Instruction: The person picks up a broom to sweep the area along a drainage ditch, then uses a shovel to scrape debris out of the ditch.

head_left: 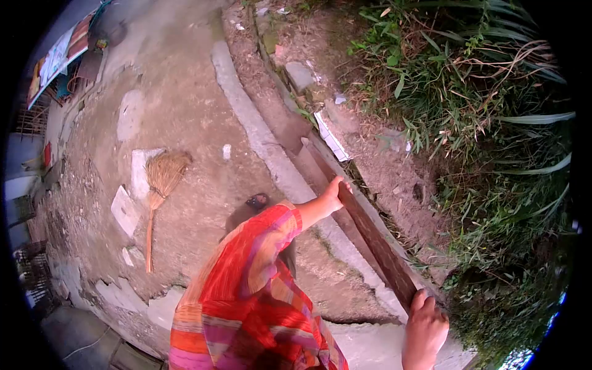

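My left hand (333, 196) is closed around the upper-middle part of a long brown wooden pole (376, 246). Closer to me, my right hand (425, 327) grips the pole's near end. The pole slants along a narrow concrete drain (296, 154), and its far end reaches down into the channel. A pale edge shows at that far end, but I cannot tell whether it is a blade. My left arm wears a red striped sleeve (259, 253). One foot (258, 200) in a dark sandal shows beside the drain.
A straw broom (165, 176) lies on the dirt ground near flat pale slabs (125, 211). The drain's raised concrete edge (246, 117) runs alongside. A white tile-like piece (332, 137) lies on its far side, with thick grass (493, 185) beyond.
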Available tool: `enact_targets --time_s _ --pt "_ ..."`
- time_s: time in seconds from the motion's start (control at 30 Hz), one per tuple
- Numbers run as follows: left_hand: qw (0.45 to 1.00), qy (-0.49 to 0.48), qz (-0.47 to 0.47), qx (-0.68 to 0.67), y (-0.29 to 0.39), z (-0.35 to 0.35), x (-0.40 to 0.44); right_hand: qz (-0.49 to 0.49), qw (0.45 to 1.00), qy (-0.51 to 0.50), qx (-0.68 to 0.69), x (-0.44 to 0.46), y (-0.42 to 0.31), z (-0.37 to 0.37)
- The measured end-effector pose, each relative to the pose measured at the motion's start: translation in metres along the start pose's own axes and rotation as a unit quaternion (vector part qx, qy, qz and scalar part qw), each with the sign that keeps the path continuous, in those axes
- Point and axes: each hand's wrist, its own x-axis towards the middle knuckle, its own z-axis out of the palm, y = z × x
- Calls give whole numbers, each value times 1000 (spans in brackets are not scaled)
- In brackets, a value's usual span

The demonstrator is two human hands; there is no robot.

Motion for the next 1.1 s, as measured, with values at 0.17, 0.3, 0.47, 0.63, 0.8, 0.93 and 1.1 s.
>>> enact_targets --time_s 0.17,0.3,0.47,0.63,0.8,0.93,1.1 --pt "998 55 7 7 -12 -5 56 -54 998 24 -22 44 7 40" --pt "998 50 8 -23 -28 -6 82 -74 996 -44 40 74 18 67" --pt "990 125 38 46 -75 -18 133 -41 964 -188 181 102 57 84" --pt "978 162 21 126 -134 -18 118 -17 956 -231 178 76 102 93" --pt "963 199 46 179 -166 -39 137 -8 941 -249 231 71 108 134" --pt "946 220 83 225 -175 -99 207 -34 932 -231 276 77 87 198" --pt "944 203 52 253 -161 -141 256 -57 932 -315 171 64 31 323"
